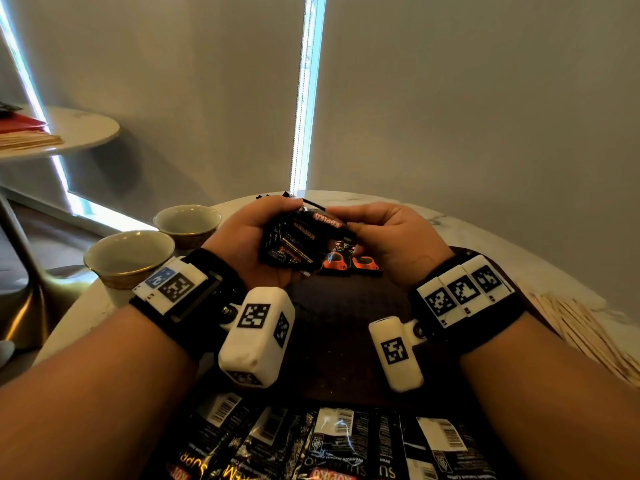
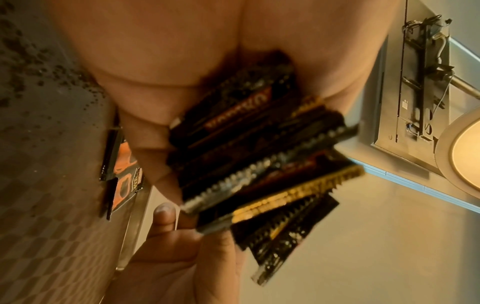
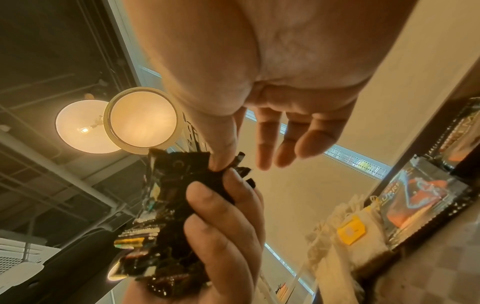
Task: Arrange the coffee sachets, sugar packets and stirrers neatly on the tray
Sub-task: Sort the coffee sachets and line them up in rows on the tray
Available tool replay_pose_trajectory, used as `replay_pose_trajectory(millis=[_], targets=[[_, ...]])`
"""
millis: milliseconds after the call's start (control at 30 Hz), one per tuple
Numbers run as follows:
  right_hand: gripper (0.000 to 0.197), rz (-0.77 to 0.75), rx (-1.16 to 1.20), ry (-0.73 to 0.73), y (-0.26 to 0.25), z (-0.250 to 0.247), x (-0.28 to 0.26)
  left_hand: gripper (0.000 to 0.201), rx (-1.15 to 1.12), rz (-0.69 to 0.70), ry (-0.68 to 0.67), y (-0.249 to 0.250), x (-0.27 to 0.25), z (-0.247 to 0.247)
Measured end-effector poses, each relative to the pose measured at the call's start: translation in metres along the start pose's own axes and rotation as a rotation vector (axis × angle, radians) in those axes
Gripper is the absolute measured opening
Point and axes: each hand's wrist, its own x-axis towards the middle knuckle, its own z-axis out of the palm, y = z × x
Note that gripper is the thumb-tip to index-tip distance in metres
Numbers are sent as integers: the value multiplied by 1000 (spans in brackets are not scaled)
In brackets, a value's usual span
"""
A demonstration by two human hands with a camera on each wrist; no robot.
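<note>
Beyond the left hand (image 1: 249, 244) and the right hand (image 1: 391, 240) hang plain grey window blinds (image 1: 485, 98). Between them, straight ahead of the hands, a narrow vertical gap (image 1: 306, 98) lets in bright daylight. A second slanted strip of light (image 1: 34, 98) shows far to the left of the left hand. Under both hands lies a round white marble table (image 1: 450, 223). Further left of the left hand stands another round white table (image 1: 86, 126) on a golden metal base (image 1: 27, 306), over a brown floor (image 1: 52, 220). Above the right hand, two round glowing ceiling lamps (image 3: 142, 119) hang under a dark ceiling (image 3: 52, 61).
</note>
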Motion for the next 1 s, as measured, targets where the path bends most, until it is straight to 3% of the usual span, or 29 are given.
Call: replay_pose_trajectory(millis=[133, 233, 400, 733, 900, 1000], targets=[[18, 21, 22, 95, 4, -1, 2, 43, 7, 13, 86, 0, -1, 0], [4, 70, 165, 265, 10, -4, 9, 41, 31, -4, 90, 3, -3, 1], [16, 198, 302, 469, 30, -18, 17, 34, 18, 17, 104, 4, -2, 1], [26, 595, 243, 429, 66, -33, 18, 30, 1, 42, 105, 3, -3, 5], [10, 639, 200, 383, 67, -33, 16, 32, 8, 35, 115, 2, -2, 3], [14, 658, 158, 384, 68, -33, 16, 31, -3, 42, 111, 2, -1, 1]])
